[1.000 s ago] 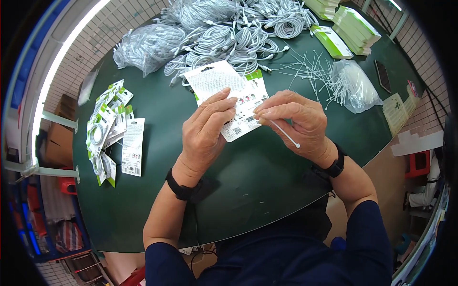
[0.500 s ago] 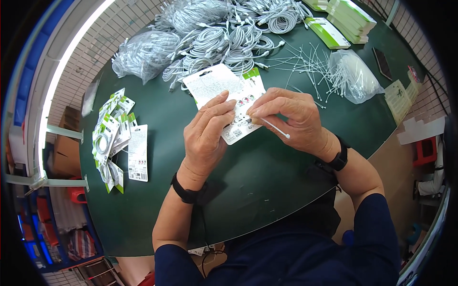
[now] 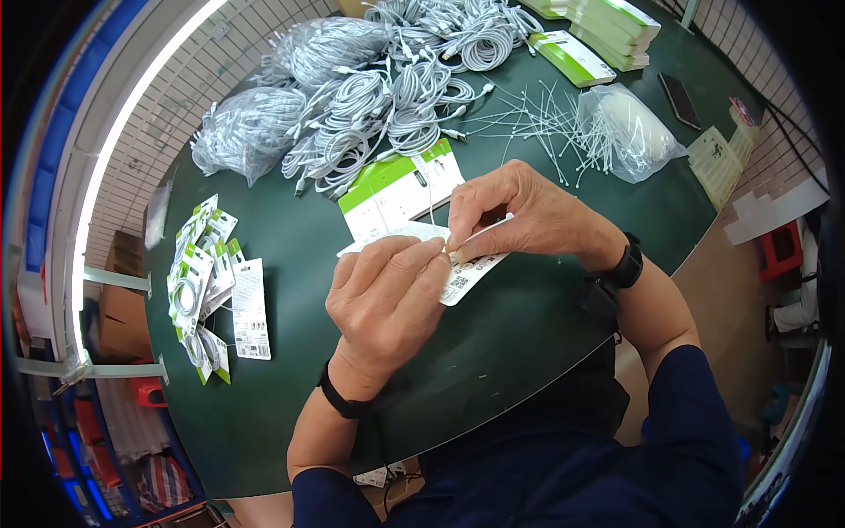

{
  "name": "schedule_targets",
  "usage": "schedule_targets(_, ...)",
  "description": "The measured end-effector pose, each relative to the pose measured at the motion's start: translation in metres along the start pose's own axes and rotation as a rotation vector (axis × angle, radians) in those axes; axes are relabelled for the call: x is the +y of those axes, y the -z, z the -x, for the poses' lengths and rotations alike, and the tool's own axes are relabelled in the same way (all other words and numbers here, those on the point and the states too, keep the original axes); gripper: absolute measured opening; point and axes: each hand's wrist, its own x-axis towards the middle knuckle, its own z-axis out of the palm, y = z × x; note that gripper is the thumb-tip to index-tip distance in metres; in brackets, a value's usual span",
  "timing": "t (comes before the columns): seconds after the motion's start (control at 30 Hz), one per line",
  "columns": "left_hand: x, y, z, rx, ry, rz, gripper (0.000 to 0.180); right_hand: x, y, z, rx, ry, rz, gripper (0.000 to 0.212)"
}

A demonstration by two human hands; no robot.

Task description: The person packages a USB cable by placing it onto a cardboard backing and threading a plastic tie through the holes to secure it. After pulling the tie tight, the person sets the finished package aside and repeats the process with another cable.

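Before my chest, my left hand [image 3: 387,295] grips a white and green packaging card [image 3: 392,192]. The card is bent: its green-topped face shows beyond my fingers, while a printed white flap shows below them. My right hand [image 3: 532,216] pinches a white cable tie [image 3: 491,229] against the card, its thumb and forefinger closed. A thin white strand rises across the card's front from near my fingertips; I cannot tell if it is the same tie. The fingertips of both hands nearly meet, hiding where the tie meets the card.
Coiled grey cables [image 3: 414,97] and bagged cables [image 3: 242,132] lie at the back of the green table [image 3: 422,396]. Loose cable ties [image 3: 546,123], a bag of ties [image 3: 634,132], stacked cards [image 3: 616,31] and a phone [image 3: 679,101] are on the right. Carded cables [image 3: 198,290] pile up left.
The card has tipped, so its green-topped face now shows beyond my hands. My left hand has turned and moved lower; both hands' fingertips have come together at the tie.
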Motion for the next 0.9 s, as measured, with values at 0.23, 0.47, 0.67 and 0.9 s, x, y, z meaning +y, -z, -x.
schedule_targets(0.23, 0.013, -0.009, 0.005, -0.004, 0.239, 0.415, 0.011, 0.009, 0.004, 0.002, -0.117, -0.077, -0.237, 0.011)
schedule_targets(0.47, 0.007, 0.001, 0.004, 0.010, 0.838, 0.715, 0.010, 0.006, 0.002, -0.003, 0.438, -0.010, -0.439, 0.016)
schedule_targets(0.67, -0.021, -0.022, 0.018, 0.215, 0.960, 1.028, 0.018, 0.013, -0.014, -0.006, 0.477, 0.487, 0.363, 0.020)
schedule_targets(0.9, -0.021, -0.034, 0.024, 0.173, 0.963, 1.025, 0.018, 0.020, -0.037, -0.007, 0.311, 0.726, 1.054, 0.033)
